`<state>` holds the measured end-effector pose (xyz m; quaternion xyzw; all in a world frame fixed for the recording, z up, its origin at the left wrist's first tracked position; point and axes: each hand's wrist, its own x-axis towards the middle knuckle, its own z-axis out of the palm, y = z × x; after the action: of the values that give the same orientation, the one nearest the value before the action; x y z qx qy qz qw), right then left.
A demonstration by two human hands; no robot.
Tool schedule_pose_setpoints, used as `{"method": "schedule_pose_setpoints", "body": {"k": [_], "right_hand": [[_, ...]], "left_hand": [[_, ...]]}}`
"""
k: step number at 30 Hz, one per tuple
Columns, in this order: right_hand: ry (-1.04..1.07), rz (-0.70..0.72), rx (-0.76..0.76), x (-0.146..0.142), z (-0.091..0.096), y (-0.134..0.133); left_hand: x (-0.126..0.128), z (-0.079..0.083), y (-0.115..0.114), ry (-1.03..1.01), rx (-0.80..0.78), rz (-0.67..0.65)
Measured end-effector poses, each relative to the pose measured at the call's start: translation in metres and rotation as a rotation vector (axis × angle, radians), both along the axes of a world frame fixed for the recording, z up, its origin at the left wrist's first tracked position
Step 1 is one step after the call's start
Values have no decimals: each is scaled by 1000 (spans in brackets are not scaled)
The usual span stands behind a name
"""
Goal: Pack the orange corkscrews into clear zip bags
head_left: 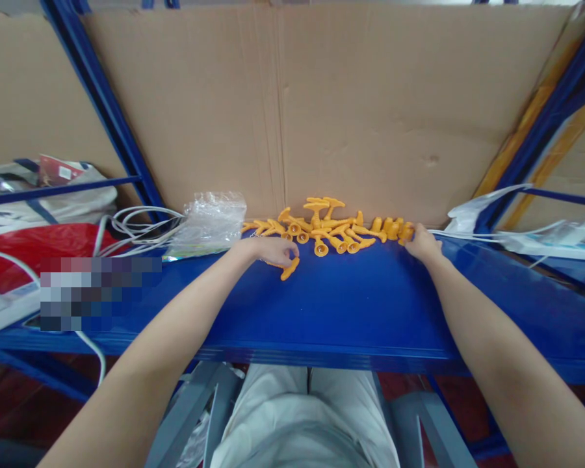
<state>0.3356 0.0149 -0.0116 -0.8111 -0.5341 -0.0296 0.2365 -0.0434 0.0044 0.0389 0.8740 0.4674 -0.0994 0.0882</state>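
My left hand (277, 249) is closed around an orange T-shaped plastic piece (290, 268), whose crossbar sticks out below the fingers. Just behind it, against the cardboard, lies a loose pile of similar orange T-shaped pieces (320, 223), several with round flared ends facing me. Over on the right, my right hand (423, 243) has its fingers on a short orange plastic piece (407, 231), at the end of a row of short orange pieces (389, 227) standing close together. Its fingertips are partly hidden.
Cardboard (370, 110) walls the back of the blue table (331, 312). Left of the pile are clear plastic bags (212, 221), coiled white cables (136, 224) and a red bag (43, 250). A white power strip (556, 242) lies at far right, near a blue post.
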Motion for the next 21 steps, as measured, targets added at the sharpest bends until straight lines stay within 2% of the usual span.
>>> {"method": "schedule_pose_setpoints", "body": {"k": [5, 9, 15, 18, 21], "right_hand": [[26, -33, 6, -1, 2, -1], [49, -34, 26, 3, 1, 3], [52, -30, -44, 6, 1, 8], [30, 10, -89, 4, 2, 8], [11, 40, -115, 2, 1, 9]], "left_hand": [[-2, 3, -4, 51, -47, -28], [-1, -3, -2, 49, 23, -49], [6, -19, 11, -360, 295, -81], [9, -20, 15, -624, 403, -13], [13, -21, 18, -884, 392, 92]]}}
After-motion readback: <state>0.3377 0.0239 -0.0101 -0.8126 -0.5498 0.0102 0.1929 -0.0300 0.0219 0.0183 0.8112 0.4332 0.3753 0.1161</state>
